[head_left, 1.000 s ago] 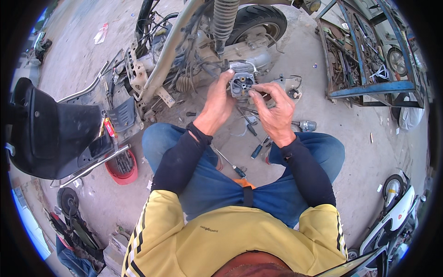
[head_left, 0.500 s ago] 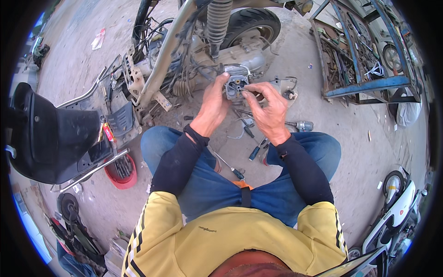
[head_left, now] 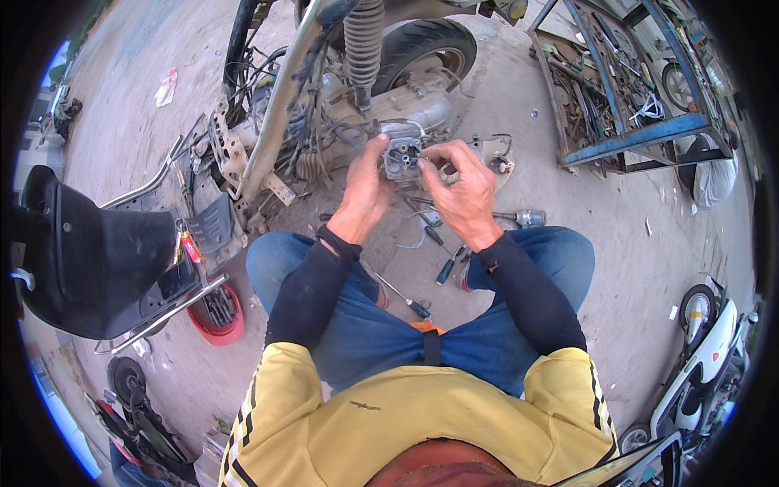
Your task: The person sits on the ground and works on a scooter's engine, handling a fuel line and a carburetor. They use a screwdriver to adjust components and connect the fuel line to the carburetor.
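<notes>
My left hand (head_left: 366, 188) is closed round the left side of a grey metal carburetor (head_left: 403, 157), whose open face shows brass and dark fittings inside. My right hand (head_left: 465, 190) is closed in a pinch at the right side of that face; anything between its fingertips is too small to make out. Below them on the ground lie blue-handled screwdrivers (head_left: 445, 271), a bit of wire and a metal power tool (head_left: 530, 218).
A partly stripped scooter (head_left: 281, 122) with cables, shock and wheel fills the top. A blue tool cart (head_left: 635, 141) stands at right. A detached black seat (head_left: 105, 260) and red bowl (head_left: 230, 329) of tools sit left. A white scooter (head_left: 714, 349) is at lower right.
The view has shifted, so most surroundings sit further left in the picture. My hands stay on the carburetor, with my right fingertips moving slightly over its face.
</notes>
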`<act>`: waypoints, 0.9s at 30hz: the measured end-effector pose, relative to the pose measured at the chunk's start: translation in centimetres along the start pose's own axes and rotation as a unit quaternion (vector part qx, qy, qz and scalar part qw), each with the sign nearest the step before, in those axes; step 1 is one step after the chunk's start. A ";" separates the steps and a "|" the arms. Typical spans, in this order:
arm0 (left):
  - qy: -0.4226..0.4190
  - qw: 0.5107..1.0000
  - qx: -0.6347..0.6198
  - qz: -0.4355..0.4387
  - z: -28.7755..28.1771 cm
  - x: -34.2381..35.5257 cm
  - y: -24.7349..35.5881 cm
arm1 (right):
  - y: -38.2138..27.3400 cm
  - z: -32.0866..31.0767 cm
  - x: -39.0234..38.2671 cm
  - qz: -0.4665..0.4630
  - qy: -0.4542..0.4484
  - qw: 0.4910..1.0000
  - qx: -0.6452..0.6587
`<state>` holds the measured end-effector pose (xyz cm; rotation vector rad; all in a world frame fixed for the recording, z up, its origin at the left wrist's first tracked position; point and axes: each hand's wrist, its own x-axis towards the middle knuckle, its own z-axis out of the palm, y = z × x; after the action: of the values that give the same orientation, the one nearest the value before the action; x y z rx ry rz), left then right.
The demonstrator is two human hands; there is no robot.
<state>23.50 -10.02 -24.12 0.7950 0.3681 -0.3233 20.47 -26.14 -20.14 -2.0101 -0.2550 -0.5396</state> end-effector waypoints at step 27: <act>0.002 0.999 0.039 -0.005 -0.7 0.6 -0.2 | -0.3 -0.1 -0.1 0.012 -0.026 1.000 -0.001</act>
<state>23.79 -9.73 -25.01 0.8706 0.3645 -0.3468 20.25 -26.04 -19.88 -2.0274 -0.2622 -0.4738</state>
